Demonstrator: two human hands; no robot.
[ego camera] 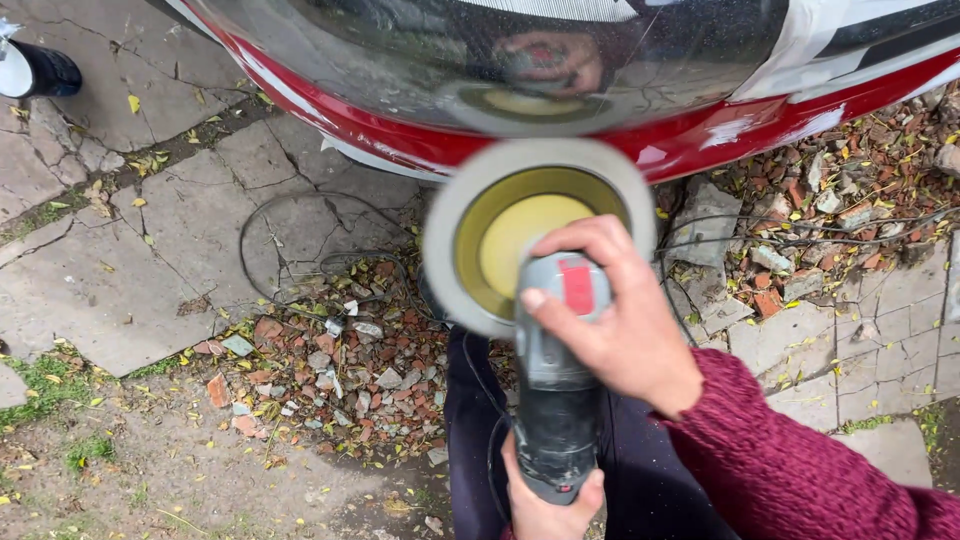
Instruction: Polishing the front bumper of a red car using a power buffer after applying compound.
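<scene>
Gripping the polisher (556, 380) with both hands, the person has it pointed straight ahead at the glossy body panel (420, 60). The right hand (610, 320), in a dark red knitted sleeve (800, 460), wraps over the grey head of the tool, fingers closed round it just behind the disc, beside a small red patch on the housing. The left hand (545, 505) is low in view, its grip closed on the black rear end of the body. And the tool itself — a grey and black machine with a round backing plate, yellow at the centre, darker yellow-green around that, ringed by a thick white pad (538, 235) whose edge is blurred. The pad sits just below the panel's red lower edge (560, 150); I can't tell whether it touches. The panel is dark and mirror-bright above, and it reflects the hand and the disc. A black cable (300, 250) loops across cracked paving slabs (130, 270) — broken brick rubble (340, 370) and yellow leaves lie scattered below. A black-and-white cylinder (35, 70) lies at the far left.
</scene>
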